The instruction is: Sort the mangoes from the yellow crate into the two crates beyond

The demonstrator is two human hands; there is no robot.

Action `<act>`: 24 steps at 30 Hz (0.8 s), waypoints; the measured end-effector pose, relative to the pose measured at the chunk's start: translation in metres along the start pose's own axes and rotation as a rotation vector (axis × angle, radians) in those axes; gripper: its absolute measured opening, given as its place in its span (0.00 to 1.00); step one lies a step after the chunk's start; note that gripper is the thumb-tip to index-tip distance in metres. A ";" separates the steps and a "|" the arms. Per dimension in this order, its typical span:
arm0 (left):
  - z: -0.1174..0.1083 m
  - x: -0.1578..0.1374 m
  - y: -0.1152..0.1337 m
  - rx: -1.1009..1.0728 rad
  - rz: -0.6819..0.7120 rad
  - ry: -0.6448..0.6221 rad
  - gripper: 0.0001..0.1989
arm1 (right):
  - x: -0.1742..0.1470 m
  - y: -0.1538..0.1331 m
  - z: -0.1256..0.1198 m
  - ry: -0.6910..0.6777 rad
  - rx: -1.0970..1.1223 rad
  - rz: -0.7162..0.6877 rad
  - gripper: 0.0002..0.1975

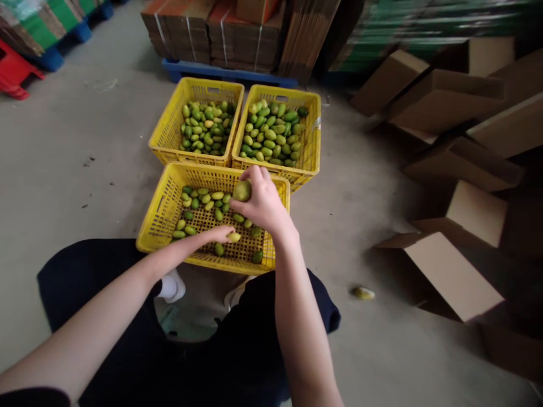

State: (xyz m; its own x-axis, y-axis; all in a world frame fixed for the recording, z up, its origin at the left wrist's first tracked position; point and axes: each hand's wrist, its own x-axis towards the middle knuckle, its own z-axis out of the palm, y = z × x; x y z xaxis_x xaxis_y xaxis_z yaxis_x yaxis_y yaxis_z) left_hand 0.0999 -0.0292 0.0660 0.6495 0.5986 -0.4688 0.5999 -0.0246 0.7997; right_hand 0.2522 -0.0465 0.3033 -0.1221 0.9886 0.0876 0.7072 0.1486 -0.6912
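Note:
My right hand [263, 199] is raised over the near yellow crate [158, 217], its fingers closed round a green mango [241, 191]. Lower down, inside that crate, my left hand [221, 233] has a yellowish mango [233, 237] in its fingers. Scattered green and yellow mangoes [206, 199] lie on the crate's slotted floor, mostly toward the back and left. Behind it stand a left rear crate [169, 113] and a right rear crate [314, 133], both with many mangoes in them.
A single mango [363, 293] lies on the concrete floor to the right. Open cardboard boxes [453, 271] crowd the right side. Strapped flat cartons [182, 34] rest on a blue pallet [229, 73] behind the crates. A red plastic object [17, 70] stands far left.

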 end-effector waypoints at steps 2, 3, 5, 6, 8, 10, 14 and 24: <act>-0.035 -0.008 0.016 -0.021 0.005 0.061 0.18 | 0.000 0.002 -0.007 0.087 0.130 -0.021 0.19; -0.055 -0.015 0.027 -0.042 0.019 0.106 0.20 | 0.000 0.002 -0.010 0.125 0.206 -0.028 0.19; -0.096 -0.035 0.057 -0.135 0.091 0.235 0.23 | 0.000 0.001 -0.011 0.187 0.386 -0.020 0.21; -0.113 -0.048 0.073 -0.216 0.149 0.315 0.25 | 0.000 0.001 -0.009 0.210 0.488 -0.003 0.22; -0.139 -0.076 0.104 -0.405 0.284 0.462 0.28 | 0.001 -0.001 -0.002 0.249 0.681 0.036 0.23; -0.149 -0.103 0.127 -0.569 0.397 0.552 0.28 | 0.001 -0.003 0.009 0.303 0.802 0.075 0.24; -0.137 -0.135 0.141 -0.815 0.523 0.567 0.27 | -0.006 -0.010 0.027 0.304 0.789 0.131 0.25; -0.114 -0.131 0.143 -0.927 0.552 0.470 0.27 | -0.027 -0.017 0.042 0.356 0.901 0.069 0.24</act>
State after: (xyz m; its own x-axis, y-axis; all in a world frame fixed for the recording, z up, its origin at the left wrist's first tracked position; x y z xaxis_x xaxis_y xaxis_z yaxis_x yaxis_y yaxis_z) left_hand 0.0474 -0.0201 0.2844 0.3628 0.9302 0.0559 -0.4035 0.1027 0.9092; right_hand 0.2137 -0.0765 0.2827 0.2226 0.9654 0.1358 -0.1121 0.1638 -0.9801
